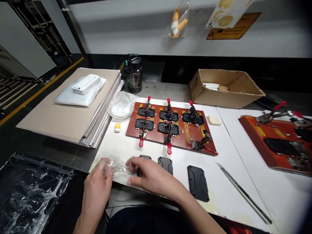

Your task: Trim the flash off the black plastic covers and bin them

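In the head view, a clear plastic film (117, 168) is pinched by the fingers (106, 165) of the left hand (96, 178), just below the red fixture board (130, 130); the right hand (152, 177) has its fingers spread against a black cover plate (143, 159), seemingly steadying it.

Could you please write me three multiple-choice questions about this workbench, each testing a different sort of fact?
1. Where do the steel tweezers lie?
A) On the white tabletop
B) On the beige board stack
C) In the box

2. How many black parts sit on the red-brown fixture board?
A) Four
B) Six
C) Eight

3. What state is the cardboard box in?
A) Taped shut
B) Crushed flat
C) Open-topped

Answers:
1 A: they lie right of a loose black cover.
2 B: two rows of three show.
3 C: its inside is visible.
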Demonstrator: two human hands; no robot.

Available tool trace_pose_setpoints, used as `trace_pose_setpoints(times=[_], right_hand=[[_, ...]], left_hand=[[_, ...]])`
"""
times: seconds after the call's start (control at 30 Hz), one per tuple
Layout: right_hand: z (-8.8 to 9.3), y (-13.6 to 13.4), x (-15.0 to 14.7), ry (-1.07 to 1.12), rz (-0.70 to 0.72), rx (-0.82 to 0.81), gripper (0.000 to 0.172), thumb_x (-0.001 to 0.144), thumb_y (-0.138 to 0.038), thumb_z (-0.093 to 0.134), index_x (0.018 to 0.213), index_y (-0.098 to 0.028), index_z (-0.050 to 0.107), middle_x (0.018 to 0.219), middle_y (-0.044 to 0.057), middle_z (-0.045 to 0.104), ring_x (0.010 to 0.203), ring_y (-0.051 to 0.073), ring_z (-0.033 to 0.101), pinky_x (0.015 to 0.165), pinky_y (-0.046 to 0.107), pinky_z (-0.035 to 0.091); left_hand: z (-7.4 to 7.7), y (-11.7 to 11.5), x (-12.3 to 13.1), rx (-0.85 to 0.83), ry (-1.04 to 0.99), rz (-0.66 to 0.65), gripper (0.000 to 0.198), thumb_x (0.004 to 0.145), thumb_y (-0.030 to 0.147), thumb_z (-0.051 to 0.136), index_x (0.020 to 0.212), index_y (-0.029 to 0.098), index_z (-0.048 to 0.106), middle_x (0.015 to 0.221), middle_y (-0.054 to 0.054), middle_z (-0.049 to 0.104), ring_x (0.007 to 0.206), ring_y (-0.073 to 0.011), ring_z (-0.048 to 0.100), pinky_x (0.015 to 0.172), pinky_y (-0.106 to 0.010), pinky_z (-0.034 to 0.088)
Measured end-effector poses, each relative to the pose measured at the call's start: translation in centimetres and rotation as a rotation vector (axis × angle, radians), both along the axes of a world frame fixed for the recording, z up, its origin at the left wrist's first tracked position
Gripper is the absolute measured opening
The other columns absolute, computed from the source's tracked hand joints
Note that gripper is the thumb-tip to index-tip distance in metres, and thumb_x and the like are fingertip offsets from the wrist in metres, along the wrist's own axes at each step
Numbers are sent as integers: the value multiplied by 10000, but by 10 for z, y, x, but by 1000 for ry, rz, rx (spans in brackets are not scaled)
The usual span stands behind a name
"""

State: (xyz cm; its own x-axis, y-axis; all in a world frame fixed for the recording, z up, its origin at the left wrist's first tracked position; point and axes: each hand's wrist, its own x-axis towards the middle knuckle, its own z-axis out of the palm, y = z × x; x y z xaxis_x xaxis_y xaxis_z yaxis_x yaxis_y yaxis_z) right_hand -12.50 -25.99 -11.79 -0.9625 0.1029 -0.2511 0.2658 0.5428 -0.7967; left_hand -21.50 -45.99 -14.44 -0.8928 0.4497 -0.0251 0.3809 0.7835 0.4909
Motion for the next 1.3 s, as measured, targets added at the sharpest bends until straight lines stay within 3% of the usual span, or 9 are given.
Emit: trace_pose_setpoints(times=[0.13,0.23,0.4,0.57,0.7,0.83,0.9,1.03,1.3], right_hand=[[-2,-4,16,-173,-48,469,653,812,-302,741,1415,-248,496,1485,128,468,932,260,695,674,311,474],[-8,-6,18,-294,-101,651,777,799,-217,728,1496,-181,386,1404,187,514,965,298,692,588,310,466],[-3,6,23,-261,-153,664,314,952,-267,537,1261,-237,586,1098,93,637,898,270,696,576,315,474],[-8,-11,25,-205,-66,620,748,843,-336,719,1494,-191,379,1475,131,459,1069,280,665,694,337,557],[-10,-28,21,-317,-15,649,808,773,-217,762,1490,-144,396,1317,162,567,837,264,705,566,324,503],[2,-8,25,-250,-71,424,169,859,-315,687,982,-198,688,1000,71,645,759,225,668,591,295,429],[6,3,25,-122,-179,194,265,941,-411,579,782,-212,653,846,33,631,752,197,633,646,289,420],[-2,-7,12,111,-436,-107,377,992,-482,444,792,-214,617,793,20,580,708,167,560,619,274,393],[-14,-33,-4,-17,-233,-82,355,943,-363,505,634,-194,461,669,-14,536,608,133,479,577,258,306]], left_hand=[[-6,-11,-15,-175,45,54,163,945,347,483,917,238,602,815,-48,704,740,-234,674,638,-278,411],[-9,-4,-19,-286,23,82,295,942,463,483,795,228,585,714,-74,694,723,-286,673,620,-303,375],[-10,10,-16,-293,-24,94,370,964,487,415,780,232,609,747,-100,717,771,-317,679,656,-332,359],[-15,19,-13,-247,-49,27,303,978,426,399,857,233,599,813,-84,723,808,-298,680,661,-320,354],[-15,21,-14,-229,-72,30,305,976,428,400,851,226,592,837,-94,721,829,-300,679,674,-322,369],[-16,18,-17,-198,-123,44,322,968,448,409,858,225,614,846,-97,723,833,-294,677,675,-315,383],[-17,18,-18,-169,-135,35,328,969,440,408,858,224,629,840,-92,722,834,-286,674,678,-311,388],[-20,17,-19,-114,-135,49,302,963,407,432,870,223,654,835,-83,728,830,-262,675,682,-294,396],[-5,14,-9,-169,154,-170,257,983,262,383,922,198,624,838,-77,689,754,-230,663,677,-318,415]])
